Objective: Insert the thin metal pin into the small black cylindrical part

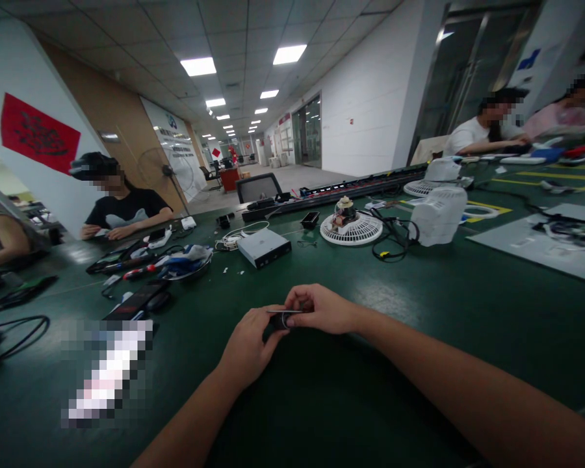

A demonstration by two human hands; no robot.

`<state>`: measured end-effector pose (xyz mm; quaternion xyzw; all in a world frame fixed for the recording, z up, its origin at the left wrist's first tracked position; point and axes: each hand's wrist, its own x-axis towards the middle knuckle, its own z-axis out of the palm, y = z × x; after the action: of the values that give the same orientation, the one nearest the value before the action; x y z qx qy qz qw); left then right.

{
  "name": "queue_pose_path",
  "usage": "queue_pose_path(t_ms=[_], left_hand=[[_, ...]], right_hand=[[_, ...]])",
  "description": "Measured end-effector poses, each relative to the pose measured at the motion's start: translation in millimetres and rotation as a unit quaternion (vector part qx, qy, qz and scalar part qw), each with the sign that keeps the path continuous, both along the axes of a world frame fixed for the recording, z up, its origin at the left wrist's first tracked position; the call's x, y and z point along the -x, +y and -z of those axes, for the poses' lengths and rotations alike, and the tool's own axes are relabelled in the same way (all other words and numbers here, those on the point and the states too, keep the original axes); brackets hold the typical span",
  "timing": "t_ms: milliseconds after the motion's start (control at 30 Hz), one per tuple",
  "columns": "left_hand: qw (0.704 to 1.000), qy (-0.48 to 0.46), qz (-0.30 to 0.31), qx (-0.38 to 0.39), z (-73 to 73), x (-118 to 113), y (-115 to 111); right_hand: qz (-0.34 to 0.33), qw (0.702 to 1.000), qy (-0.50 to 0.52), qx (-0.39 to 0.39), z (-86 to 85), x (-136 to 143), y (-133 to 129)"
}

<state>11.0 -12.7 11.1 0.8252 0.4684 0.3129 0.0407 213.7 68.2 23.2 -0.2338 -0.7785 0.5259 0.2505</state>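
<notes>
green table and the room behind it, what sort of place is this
Probably an electronics workshop in an office: a disc drive, an opened fan part and loose cables on a shared table.

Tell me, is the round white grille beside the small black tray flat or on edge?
Flat: the grille spreads level on the green table, with bare parts rising from its middle.

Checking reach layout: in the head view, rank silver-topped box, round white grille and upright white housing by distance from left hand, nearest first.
From the left hand:
1. Silver-topped box, almost straight ahead.
2. Round white grille, ahead, right of the box.
3. Upright white housing, farther right.
</notes>
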Motion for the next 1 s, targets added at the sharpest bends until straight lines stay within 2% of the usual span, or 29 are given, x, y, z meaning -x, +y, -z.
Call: queue_pose_path(t_ms=[333, 633, 867, 1000], left_hand=[[1.0, 0.014, 0.002, 0.01, -1.0, 2, 1], [1.0, 0.025, 0.014, -0.003, -1.0, 2, -2], [0.999, 0.017, 0.028, -0.025, -4.1, 1, -2], [1.0, 0.005, 0.016, -0.003, -3.8, 1, -2]], right_hand=[[0.052, 0.998, -0.014, -0.024, 0.9, 4, -6], [0.005, 0.997, 0.041, 0.066, 8.1, 6, 6], [-0.004, 0.998, 0.039, 0.046, 6.2, 3, 6], [0.034, 0.999, 0.012, 0.004, 6.5, 5, 1]])
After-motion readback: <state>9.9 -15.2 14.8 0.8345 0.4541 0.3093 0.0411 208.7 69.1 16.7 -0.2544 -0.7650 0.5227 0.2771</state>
